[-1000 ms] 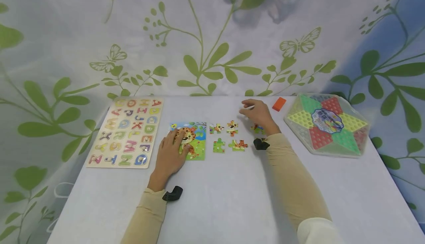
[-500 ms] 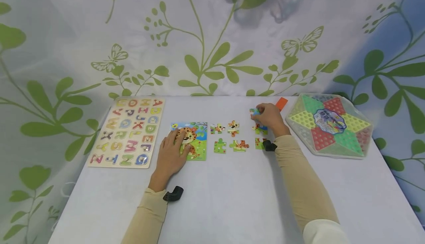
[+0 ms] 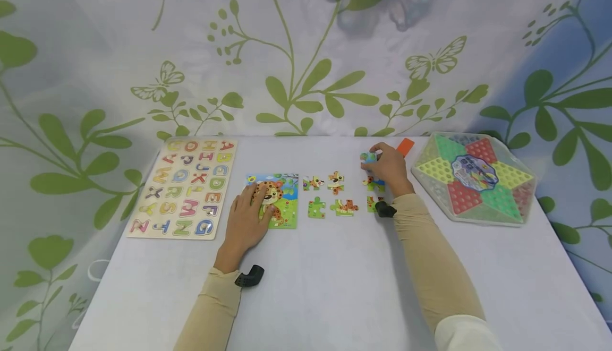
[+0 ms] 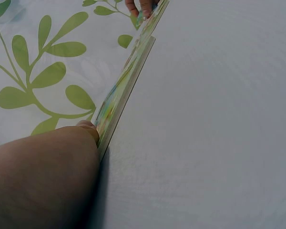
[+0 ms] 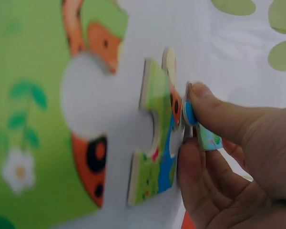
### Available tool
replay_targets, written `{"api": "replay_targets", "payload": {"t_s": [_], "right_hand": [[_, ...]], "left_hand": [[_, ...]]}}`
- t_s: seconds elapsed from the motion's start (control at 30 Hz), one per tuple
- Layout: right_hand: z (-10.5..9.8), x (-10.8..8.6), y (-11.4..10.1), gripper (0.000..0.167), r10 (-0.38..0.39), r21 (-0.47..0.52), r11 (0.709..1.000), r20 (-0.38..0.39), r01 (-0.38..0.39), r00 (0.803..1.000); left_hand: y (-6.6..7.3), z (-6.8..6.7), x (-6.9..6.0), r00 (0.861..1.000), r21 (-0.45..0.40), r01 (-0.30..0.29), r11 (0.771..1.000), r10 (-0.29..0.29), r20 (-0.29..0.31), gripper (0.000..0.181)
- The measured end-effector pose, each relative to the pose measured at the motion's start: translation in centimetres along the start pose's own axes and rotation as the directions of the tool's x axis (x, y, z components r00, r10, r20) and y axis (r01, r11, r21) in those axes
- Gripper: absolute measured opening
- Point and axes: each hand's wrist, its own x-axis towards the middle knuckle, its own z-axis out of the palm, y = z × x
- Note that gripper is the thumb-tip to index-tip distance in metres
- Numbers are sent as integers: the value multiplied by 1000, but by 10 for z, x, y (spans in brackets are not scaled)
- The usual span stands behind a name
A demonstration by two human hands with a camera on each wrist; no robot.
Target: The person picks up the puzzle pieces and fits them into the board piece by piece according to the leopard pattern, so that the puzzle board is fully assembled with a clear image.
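Observation:
My left hand [image 3: 247, 220] lies spread over the leopard picture board [image 3: 286, 218], its fingers covering part of the animal. In the left wrist view that board [image 4: 126, 86] appears edge-on beside the hand. At the right of the loose pieces, my right hand [image 3: 388, 167] pinches a blue and green puzzle piece [image 3: 368, 157] between thumb and fingers. The right wrist view shows this held piece [image 5: 209, 139] standing close beside another piece [image 5: 155, 152]. Just nearer in the head view lie a blue piece [image 3: 376, 184] and a green one [image 3: 373, 204], partly hidden by the hand and wrist camera.
Several loose pieces, among them a leopard-face piece [image 3: 336, 181] and a green piece [image 3: 316, 207], lie between the hands. An alphabet board [image 3: 181, 191] is at the left. An orange block [image 3: 405, 146] and a hexagonal game box [image 3: 473, 178] are at the right.
My right hand has shifted right and lowered, and the piece it pinches now shows its blue printed face. The left hand stays on the board. Little differs over the last half second.

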Motion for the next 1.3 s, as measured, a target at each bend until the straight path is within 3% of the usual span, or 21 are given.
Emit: {"api": "replay_targets", "payload": {"t_s": [0.2,0.37,0.67,0.83,1.0,1.3], "right_hand": [[4,0,2,38,79,169,983,-8,-77,997],[8,-1,-4,38,75,265,961,35,-82,997],[36,-15,-50,35,33,342,937,130,-76,991],[66,-26,-83,33,-44,360,932,197,-31,979],[95,-37,-112,30,-99,331,943,203,27,974],[129,-44,-132,25,-112,241,968,171,68,979]], "left_hand": [[-1,2,0,1000,-1,1,1000,-1,12,65],[0,2,1,1000,2,0,1000,0,11,65],[0,1,-2,1000,-2,3,1000,-3,17,66],[-3,1,-2,1000,7,-1,1000,1,1,66],[-2,-1,-1,1000,10,0,1000,-1,5,66],[0,0,0,1000,12,5,1000,-5,5,65]]}}
